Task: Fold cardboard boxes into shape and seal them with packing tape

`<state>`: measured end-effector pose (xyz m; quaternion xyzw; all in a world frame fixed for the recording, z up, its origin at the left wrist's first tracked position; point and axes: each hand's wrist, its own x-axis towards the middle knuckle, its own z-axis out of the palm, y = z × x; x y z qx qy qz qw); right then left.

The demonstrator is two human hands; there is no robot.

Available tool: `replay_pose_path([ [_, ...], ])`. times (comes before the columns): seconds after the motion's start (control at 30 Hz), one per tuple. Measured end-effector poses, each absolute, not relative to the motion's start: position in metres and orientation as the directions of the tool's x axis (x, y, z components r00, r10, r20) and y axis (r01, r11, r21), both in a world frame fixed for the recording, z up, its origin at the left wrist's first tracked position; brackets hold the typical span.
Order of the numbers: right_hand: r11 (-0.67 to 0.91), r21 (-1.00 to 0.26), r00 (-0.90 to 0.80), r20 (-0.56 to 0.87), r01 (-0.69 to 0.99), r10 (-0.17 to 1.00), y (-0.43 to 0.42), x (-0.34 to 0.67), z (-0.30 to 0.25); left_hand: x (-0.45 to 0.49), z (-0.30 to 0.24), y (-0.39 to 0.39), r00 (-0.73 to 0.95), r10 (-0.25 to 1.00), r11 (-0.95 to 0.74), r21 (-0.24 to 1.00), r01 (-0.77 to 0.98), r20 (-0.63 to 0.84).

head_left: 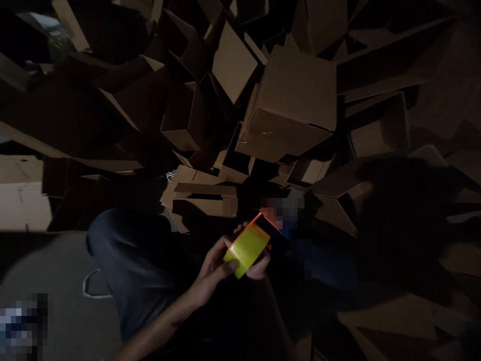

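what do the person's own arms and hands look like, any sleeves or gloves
The left hand and right hand wear no gloves. The left forearm and right forearm show no sleeve or watch. It is too dim to tell any markings.

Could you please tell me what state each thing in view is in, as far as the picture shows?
Yellow-and-orange piece: held, tilted; upper right end looks open.
Left hand: gripping the piece.
Right hand: holding the piece, its fingers partly hidden.
Large cardboard box: tilted, visible faces look closed.
Cardboard box at right: open.
Left knee: bent.
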<state>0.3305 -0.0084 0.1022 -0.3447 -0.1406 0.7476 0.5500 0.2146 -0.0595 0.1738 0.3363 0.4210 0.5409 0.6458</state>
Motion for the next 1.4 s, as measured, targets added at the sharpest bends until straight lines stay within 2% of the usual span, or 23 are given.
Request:
replay_pose_path([
  [0.27, -0.336, -0.615, -0.156, -0.327, -0.714, 0.932, -0.008, 0.329, 0.104, 0.217, 0.173, -0.061, 0.072, 0.984, 0.179, 0.872, -0.456, -0.164],
  [0.63, -0.335, -0.546, -0.156, -0.347, -0.768, 0.925, -0.008, 0.323, 0.107, 0.221, 0.177, -0.06, 0.025, 0.986, 0.158, 0.885, -0.438, -0.164],
  [0.9, -0.301, -0.61, -0.114, -0.325, -0.733, 0.939, -0.01, 0.322, 0.109, 0.222, 0.176, -0.058, -0.003, 0.983, 0.162, 0.87, -0.466, -0.185],
  [1.03, -0.27, -0.642, -0.065, -0.324, -0.718, 0.944, -0.012, 0.324, 0.102, 0.217, 0.17, -0.061, 0.072, 0.978, 0.204, 0.837, -0.508, -0.194],
  [1.13, -0.265, -0.625, -0.08, -0.307, -0.734, 0.948, -0.013, 0.325, 0.103, 0.215, 0.167, -0.063, 0.107, 0.981, 0.196, 0.842, -0.503, -0.164],
  [1.4, -0.251, -0.604, -0.135, -0.231, -0.757, 0.964, -0.01, 0.318, 0.116, 0.22, 0.171, -0.063, 0.05, 0.988, 0.15, 0.864, -0.481, -0.144],
])
